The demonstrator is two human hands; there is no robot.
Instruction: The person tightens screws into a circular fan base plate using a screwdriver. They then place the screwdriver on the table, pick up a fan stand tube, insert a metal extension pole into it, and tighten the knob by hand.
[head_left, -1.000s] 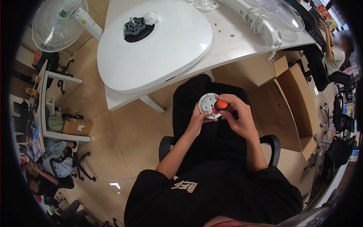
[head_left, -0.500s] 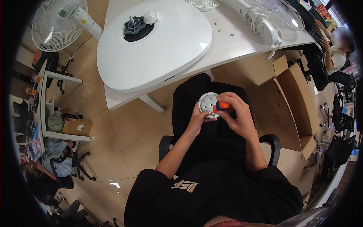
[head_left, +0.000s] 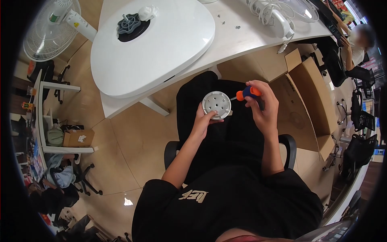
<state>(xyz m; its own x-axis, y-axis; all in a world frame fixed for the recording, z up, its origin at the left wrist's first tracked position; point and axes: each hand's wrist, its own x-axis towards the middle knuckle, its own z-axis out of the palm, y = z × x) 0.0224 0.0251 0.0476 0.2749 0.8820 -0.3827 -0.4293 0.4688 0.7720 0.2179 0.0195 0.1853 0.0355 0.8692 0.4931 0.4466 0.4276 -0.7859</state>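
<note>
Above my lap, my left hand (head_left: 204, 121) grips a round white plastic part (head_left: 211, 104) with several holes in its face, the thumb lying across its lower edge. My right hand (head_left: 264, 105) is closed around an orange and dark blue screwdriver (head_left: 249, 93). The screwdriver's thin shaft points left toward the rim of the round part; whether its tip touches the rim I cannot tell. On the table in front of me lies a large white fan base (head_left: 161, 56), with a grey star-shaped knob (head_left: 128, 25) and a crumpled white piece (head_left: 147, 13) on top.
Small metal screws (head_left: 238, 27) lie on the white table (head_left: 258, 44), near a white fan column with a coiled cord (head_left: 278, 25). An open cardboard box (head_left: 310, 101) stands on the floor at right. Another fan (head_left: 52, 30) is at upper left. A seated person (head_left: 356, 44) is at far right.
My right hand has drawn the screwdriver back and to the right, off the face of the round part. More of that face now shows. The whole view has shifted slightly.
</note>
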